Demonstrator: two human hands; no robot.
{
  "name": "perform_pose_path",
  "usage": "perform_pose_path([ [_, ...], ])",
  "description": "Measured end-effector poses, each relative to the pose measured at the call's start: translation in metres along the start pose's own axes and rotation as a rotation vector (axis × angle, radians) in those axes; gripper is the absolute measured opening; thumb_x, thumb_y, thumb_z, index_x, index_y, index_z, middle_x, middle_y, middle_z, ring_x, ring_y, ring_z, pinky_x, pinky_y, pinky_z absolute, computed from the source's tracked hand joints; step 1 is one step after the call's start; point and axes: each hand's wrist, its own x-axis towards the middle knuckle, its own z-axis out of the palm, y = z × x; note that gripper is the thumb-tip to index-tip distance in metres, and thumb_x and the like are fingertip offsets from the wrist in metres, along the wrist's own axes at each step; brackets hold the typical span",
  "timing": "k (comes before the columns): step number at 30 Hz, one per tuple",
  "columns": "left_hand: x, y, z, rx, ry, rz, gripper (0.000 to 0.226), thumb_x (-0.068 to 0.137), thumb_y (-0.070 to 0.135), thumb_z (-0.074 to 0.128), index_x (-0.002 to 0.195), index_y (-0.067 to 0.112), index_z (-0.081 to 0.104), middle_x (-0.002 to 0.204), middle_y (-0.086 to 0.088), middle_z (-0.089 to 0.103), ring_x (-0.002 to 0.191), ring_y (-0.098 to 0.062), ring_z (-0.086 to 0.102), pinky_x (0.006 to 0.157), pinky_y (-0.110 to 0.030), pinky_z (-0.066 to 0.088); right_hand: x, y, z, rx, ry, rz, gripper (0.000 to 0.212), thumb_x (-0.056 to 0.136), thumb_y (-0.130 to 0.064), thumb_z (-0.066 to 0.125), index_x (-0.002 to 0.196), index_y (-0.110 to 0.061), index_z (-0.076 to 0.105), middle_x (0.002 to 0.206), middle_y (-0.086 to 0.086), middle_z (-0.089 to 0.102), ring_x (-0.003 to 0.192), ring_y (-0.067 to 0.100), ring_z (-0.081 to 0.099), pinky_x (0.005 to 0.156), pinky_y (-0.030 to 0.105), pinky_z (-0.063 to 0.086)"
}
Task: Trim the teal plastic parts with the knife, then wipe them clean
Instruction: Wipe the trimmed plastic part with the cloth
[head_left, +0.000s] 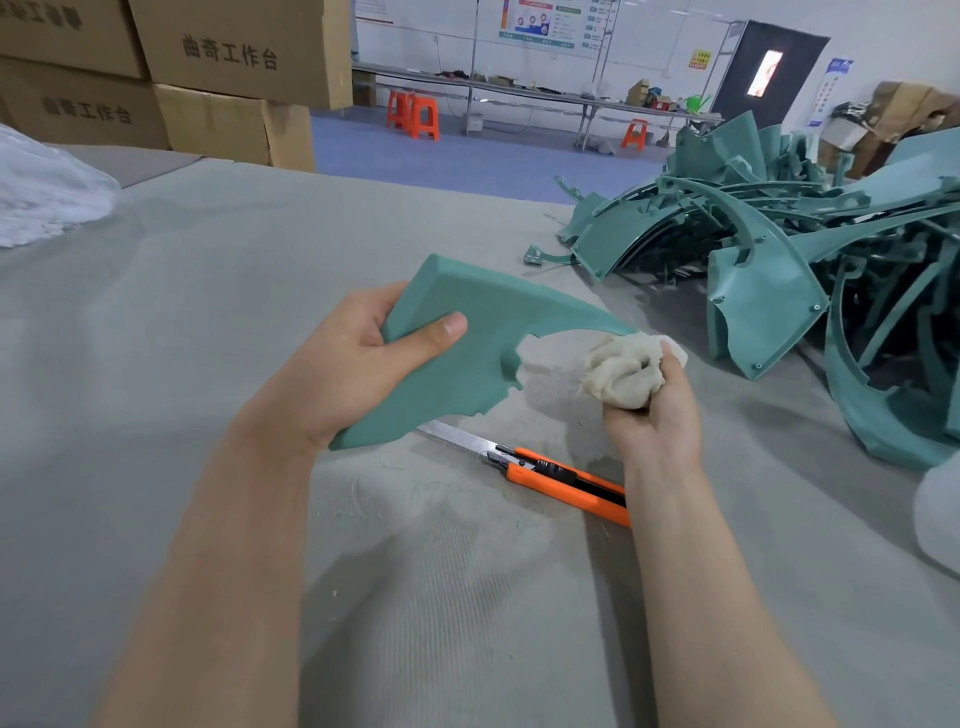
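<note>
My left hand (353, 364) grips a curved teal plastic part (483, 332) by its wide left end, thumb across its top face, holding it tilted above the table. My right hand (652, 410) holds a crumpled off-white cloth (626, 371) bunched in its fingers, close to the part's thin right tip. An orange utility knife (550, 475) lies on the grey table covering (415, 571) below the part, blade extended and pointing left; its handle end is hidden behind my right wrist.
A tangled pile of teal plastic parts (779, 260) fills the table's right side. Clear plastic bags sit at the far left (47, 192) and right edge (940, 525). Stacked cardboard boxes (208, 78) stand behind the table. Orange stools and a workbench lie beyond.
</note>
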Motion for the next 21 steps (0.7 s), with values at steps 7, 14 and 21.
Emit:
perform_pose_path([
  [7,0.003,-0.01,-0.004,-0.028,0.066,-0.064,0.012,0.088,0.03,0.06,0.091,0.026,0.071,0.085,0.006,0.075,0.073,-0.011,0.072,0.059,-0.024,0.057,0.006,-0.001,-0.005,-0.525,0.241,-0.273,0.03,0.1,-0.035,0.047,0.079,-0.017,0.058,0.076,-0.004,0.063,0.065,0.006,0.061,0.056,0.02,0.048],
  [14,0.013,-0.023,0.002,-0.073,0.261,-0.156,0.011,0.096,0.024,0.057,0.092,0.024,0.068,0.083,0.008,0.075,0.073,-0.011,0.072,0.059,-0.025,0.057,0.003,0.01,0.005,-0.285,0.232,-0.194,0.037,0.099,-0.047,0.045,0.078,-0.02,0.059,0.055,-0.012,0.063,0.046,0.001,0.061,0.052,0.018,0.05],
  [21,0.015,-0.026,0.003,-0.011,0.249,-0.16,0.011,0.096,0.024,0.058,0.092,0.026,0.068,0.084,0.009,0.075,0.077,-0.011,0.072,0.069,-0.03,0.058,0.01,-0.002,-0.005,-0.039,0.349,-0.295,0.027,0.103,-0.029,0.037,0.08,-0.02,0.048,0.078,-0.006,0.053,0.064,0.008,0.054,0.063,0.019,0.049],
])
